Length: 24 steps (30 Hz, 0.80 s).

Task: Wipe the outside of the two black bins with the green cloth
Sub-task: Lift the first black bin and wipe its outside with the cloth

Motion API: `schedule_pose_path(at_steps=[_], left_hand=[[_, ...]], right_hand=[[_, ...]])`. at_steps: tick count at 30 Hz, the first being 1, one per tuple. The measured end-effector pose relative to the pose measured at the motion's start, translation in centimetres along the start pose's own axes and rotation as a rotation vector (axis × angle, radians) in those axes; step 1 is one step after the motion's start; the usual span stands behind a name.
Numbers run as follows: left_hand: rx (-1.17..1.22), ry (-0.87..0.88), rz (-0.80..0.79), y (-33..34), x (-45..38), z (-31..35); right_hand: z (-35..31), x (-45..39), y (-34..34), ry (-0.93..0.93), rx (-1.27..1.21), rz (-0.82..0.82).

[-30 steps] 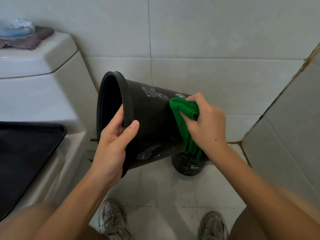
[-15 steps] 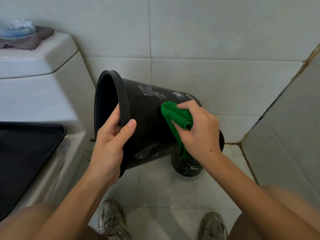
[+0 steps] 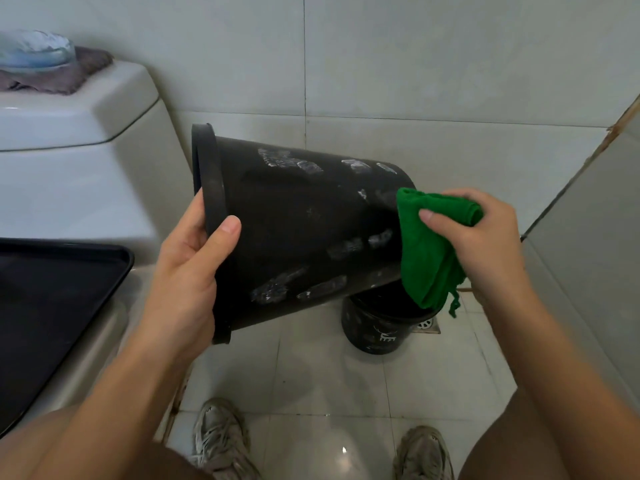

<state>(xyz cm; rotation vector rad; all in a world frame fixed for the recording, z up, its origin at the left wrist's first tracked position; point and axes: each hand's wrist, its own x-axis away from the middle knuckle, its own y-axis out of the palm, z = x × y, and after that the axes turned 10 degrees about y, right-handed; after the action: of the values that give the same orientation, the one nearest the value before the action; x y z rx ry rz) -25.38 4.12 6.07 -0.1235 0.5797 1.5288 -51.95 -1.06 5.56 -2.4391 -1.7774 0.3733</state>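
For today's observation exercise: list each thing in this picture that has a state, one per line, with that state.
large black bin: tipped sideways, held off the floor, smeared whitish
small black bin: upright on floor
green cloth: bunched, at the large bin's base
left hand: grips bin rim
right hand: grips cloth

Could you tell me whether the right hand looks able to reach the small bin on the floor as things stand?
Probably yes: the right hand holds the green cloth just above the small bin, with only the cloth's hanging end between them. The big bin, in the left hand, sits off to the side.

left hand (image 3: 188, 271): thumb and fingers curled, gripping | right hand (image 3: 485, 244): fingers pinching
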Motion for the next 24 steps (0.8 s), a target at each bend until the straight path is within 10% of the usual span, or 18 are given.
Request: schedule_pose_path(at_steps=[14,19,24], left_hand=[[-0.183,-0.248,-0.138,-1.7,-0.4,0.3],[-0.222,-0.381,0.327,-0.9,-0.7,-1.2],[-0.305,-0.425,0.461,-0.8,-1.5,-1.7]], right_hand=[[0.2,-0.3,-1.1,0.531,-0.492,-0.237],[1.3,0.6,0.4,0.517,-0.421,-0.181],[2.1,1.2,0.8,0.504,-0.371,-0.13]])
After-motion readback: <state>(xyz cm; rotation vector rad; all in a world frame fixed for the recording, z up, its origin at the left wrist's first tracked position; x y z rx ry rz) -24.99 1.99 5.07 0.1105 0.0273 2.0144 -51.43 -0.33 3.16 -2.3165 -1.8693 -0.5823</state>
